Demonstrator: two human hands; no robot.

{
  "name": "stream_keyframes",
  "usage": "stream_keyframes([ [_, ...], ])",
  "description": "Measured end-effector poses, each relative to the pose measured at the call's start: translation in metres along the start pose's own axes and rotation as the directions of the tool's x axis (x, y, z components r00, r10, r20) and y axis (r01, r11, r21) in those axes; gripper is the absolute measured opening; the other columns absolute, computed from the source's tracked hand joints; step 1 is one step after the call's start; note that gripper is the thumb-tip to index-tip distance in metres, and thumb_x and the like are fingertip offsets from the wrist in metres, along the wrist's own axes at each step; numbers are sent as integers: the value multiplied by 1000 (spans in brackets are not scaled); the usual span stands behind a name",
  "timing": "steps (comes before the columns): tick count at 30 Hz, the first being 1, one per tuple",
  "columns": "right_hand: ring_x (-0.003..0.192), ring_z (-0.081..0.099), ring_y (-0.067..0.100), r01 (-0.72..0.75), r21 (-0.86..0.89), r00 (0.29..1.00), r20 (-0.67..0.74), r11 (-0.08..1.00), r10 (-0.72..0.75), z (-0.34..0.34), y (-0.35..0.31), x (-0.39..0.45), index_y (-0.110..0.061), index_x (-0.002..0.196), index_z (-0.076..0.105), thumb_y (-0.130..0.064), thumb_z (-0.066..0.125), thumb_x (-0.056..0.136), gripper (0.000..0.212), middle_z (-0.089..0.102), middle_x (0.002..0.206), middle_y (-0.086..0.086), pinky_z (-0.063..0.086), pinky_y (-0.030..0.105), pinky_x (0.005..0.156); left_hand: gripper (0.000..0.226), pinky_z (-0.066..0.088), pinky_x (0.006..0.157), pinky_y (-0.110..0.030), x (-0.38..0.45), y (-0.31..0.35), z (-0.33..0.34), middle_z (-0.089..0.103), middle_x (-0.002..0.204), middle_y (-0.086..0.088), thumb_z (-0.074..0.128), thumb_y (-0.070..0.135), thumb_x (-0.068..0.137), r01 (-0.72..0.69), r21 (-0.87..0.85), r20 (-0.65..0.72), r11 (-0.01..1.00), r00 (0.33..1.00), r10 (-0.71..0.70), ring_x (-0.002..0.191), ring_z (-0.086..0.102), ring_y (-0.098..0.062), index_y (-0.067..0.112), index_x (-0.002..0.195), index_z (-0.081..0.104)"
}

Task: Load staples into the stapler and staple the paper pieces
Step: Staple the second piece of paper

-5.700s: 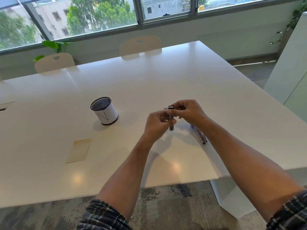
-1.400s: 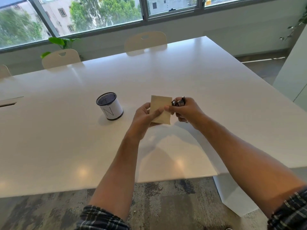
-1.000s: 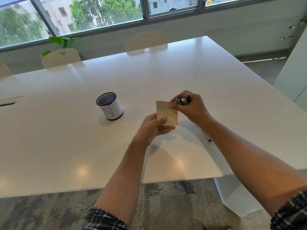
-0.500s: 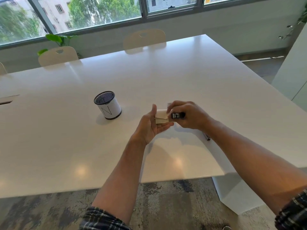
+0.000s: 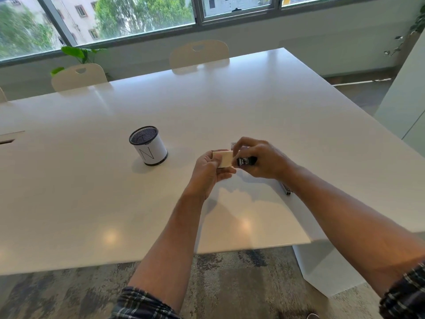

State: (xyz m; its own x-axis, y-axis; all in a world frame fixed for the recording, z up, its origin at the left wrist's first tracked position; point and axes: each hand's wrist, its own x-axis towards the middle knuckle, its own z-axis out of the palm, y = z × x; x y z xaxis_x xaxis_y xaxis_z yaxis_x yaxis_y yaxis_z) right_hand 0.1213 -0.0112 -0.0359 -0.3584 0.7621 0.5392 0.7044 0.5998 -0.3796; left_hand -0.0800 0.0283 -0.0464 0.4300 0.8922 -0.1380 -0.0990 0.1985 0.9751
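Note:
My left hand point(image 5: 210, 171) holds the tan paper pieces point(image 5: 223, 158) just above the white table point(image 5: 92, 192), thumb on top and fingers beneath. My right hand point(image 5: 262, 158) grips a small black and silver stapler point(image 5: 246, 160), whose mouth sits at the paper's right edge. A small pale item point(image 5: 234, 144) shows just behind my right fingers; what it is I cannot tell.
A mesh pen cup point(image 5: 147, 145) with a white wrap marked N stands left of my hands. A thin dark object point(image 5: 286, 189) lies on the table under my right forearm. Two chairs point(image 5: 199, 52) stand at the far edge. The near edge runs below my forearms.
The paper has gone from upright to flat and low over the table. My right hand has brought the stapler down to the paper's right edge.

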Motion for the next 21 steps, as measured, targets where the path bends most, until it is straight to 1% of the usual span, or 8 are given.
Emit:
stream_keyframes([
  [3, 82, 67, 15, -120, 189, 977, -153, 975, 150, 2, 4, -1, -12, 97, 79, -20, 88, 81, 20, 66, 102, 2, 57, 25, 72, 27, 54, 57, -26, 2, 0, 0, 73, 93, -14, 41, 14, 110, -65, 75, -36, 995, 997, 68, 65, 68, -17, 1, 123, 61],
  [5, 80, 66, 13, -241, 290, 925, -220, 926, 309, 2, 6, -1, -16, 103, 79, -24, 89, 80, 27, 69, 98, 2, 52, 22, 71, 28, 51, 57, -27, 1, 0, 0, 71, 93, -14, 40, 12, 111, -108, 111, -49, 988, 992, 114, 63, 64, -17, -2, 123, 60],
  [8, 67, 58, 7, -427, 406, 855, -109, 808, 507, 1, 8, 1, -22, 105, 79, -28, 88, 82, 25, 76, 90, 5, 46, 23, 64, 28, 50, 58, -27, 0, 1, 1, 68, 94, -14, 40, 13, 111, -152, 136, -36, 979, 987, 158, 64, 62, -17, -3, 124, 59],
  [10, 56, 50, 7, -479, 486, 835, -4, 731, 550, 1, 10, 3, -21, 98, 80, -25, 87, 83, 17, 73, 77, 10, 43, 22, 52, 29, 50, 60, -27, -1, 2, 3, 68, 98, -15, 40, 15, 111, -154, 140, -26, 978, 987, 159, 67, 63, -17, -3, 126, 58],
  [13, 46, 43, 8, -527, 588, 778, 44, 613, 626, -1, 11, 4, -18, 91, 80, -21, 88, 82, 12, 58, 57, -2, 36, 22, 41, 27, 50, 62, -26, -2, 6, 3, 72, 101, -15, 44, 18, 110, -127, 135, 4, 983, 992, 128, 73, 68, -21, 1, 123, 60],
  [17, 46, 40, 10, -539, 599, 768, 60, 592, 638, -4, 8, 6, -12, 91, 80, -24, 88, 82, 17, 56, 60, 2, 33, 23, 43, 18, 58, 68, -25, -4, 12, 0, 79, 101, -8, 52, 16, 107, -117, 167, 40, 979, 993, 112, 83, 76, -24, 12, 115, 68],
  [19, 48, 39, 11, -542, 607, 771, 84, 581, 631, -5, 5, 8, -13, 90, 80, -30, 86, 84, 19, 56, 63, 5, 32, 24, 44, 16, 60, 71, -27, -3, 13, -2, 79, 98, -9, 54, 13, 106, -113, 158, -5, 981, 993, 115, 81, 77, -24, 11, 113, 69],
  [21, 51, 38, 13, -533, 653, 779, 131, 538, 614, -7, 3, 9, -7, 90, 78, -37, 81, 88, 31, 54, 63, 7, 31, 24, 45, 15, 61, 71, -29, -1, 14, -4, 77, 99, -15, 56, 11, 105, -106, 126, -67, 986, 991, 115, 79, 77, -26, 7, 113, 68],
])
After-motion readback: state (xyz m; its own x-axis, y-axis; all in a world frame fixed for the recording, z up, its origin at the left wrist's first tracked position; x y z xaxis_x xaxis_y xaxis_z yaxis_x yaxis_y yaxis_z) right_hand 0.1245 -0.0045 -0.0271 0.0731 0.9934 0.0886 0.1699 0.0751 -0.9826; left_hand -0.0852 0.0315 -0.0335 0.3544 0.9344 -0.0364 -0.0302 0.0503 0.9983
